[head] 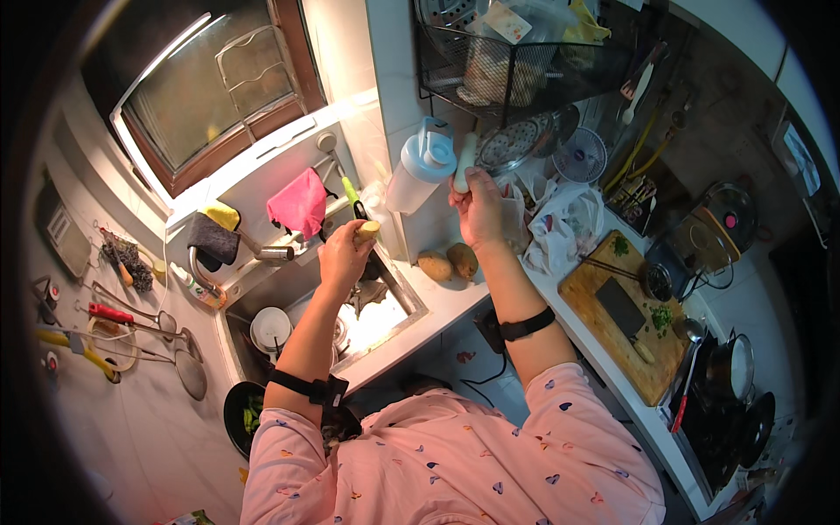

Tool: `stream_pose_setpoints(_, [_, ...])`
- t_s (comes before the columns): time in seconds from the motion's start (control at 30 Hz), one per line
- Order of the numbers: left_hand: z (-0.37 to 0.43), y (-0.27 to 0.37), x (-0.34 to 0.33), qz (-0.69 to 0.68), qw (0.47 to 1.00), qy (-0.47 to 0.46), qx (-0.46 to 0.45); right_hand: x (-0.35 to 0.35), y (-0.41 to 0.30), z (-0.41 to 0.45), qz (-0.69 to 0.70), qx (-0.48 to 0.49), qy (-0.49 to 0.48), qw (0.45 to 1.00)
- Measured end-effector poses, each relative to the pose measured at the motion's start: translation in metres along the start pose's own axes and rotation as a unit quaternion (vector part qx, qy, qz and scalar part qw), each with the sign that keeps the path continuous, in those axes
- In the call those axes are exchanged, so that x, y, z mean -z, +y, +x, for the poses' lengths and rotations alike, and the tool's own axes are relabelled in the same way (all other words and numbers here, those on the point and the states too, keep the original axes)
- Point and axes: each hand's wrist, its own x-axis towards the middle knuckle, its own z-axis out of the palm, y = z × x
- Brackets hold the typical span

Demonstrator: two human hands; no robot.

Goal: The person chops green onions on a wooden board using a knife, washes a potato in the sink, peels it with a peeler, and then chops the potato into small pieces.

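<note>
My left hand [342,257] is raised over the steel sink [420,308], closed around a pale yellow peeled piece of vegetable [367,230], perhaps potato; the fingers hide most of it. Farther right, my right hand [480,209] grips the lower end of a pale handle [466,161] below the black wire basket [472,72]. What tool the handle belongs to I cannot tell. A shaker bottle [423,164] with a blue lid stands just left of that hand. Two unpeeled potatoes [436,266] lie on the counter below it. White bowls [270,328] sit in the sink's left part.
A wooden cutting board [590,289] at right carries a cleaver [620,306] and chopped greens. White plastic bags [567,223] lie behind it. The faucet [272,253] reaches over the sink. A pan of green vegetables [246,417] is near my left elbow; ladles [190,374] hang at left.
</note>
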Motion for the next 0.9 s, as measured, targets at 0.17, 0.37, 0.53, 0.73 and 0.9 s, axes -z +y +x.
stream_pose_setpoints(0.17, [-0.002, -0.007, 0.003, -0.007, 1.0, 0.014, -0.007, -0.007, 0.002, -0.001, -0.154, -0.025, 0.073, 0.985])
stream_pose_setpoints(0.37, [-0.006, 0.004, 0.003, -0.031, 0.999, 0.032, -0.011, 0.005, 0.016, 0.007, -0.222, 0.035, 0.112, 0.968])
stream_pose_setpoints(0.53, [0.016, 0.035, 0.019, 0.035, 0.975, 0.148, -0.159, 0.017, 0.018, 0.02, -0.378, 0.163, 0.163, 0.897])
stream_pose_setpoints(0.73, [0.031, 0.066, 0.036, 0.034, 0.967, 0.159, -0.196, 0.007, -0.008, 0.019, -0.237, 0.071, 0.089, 0.965])
stream_pose_setpoints(0.9, [0.019, 0.045, 0.025, 0.008, 0.981, 0.119, -0.155, 0.015, 0.002, -0.019, -0.265, 0.12, 0.034, 0.956])
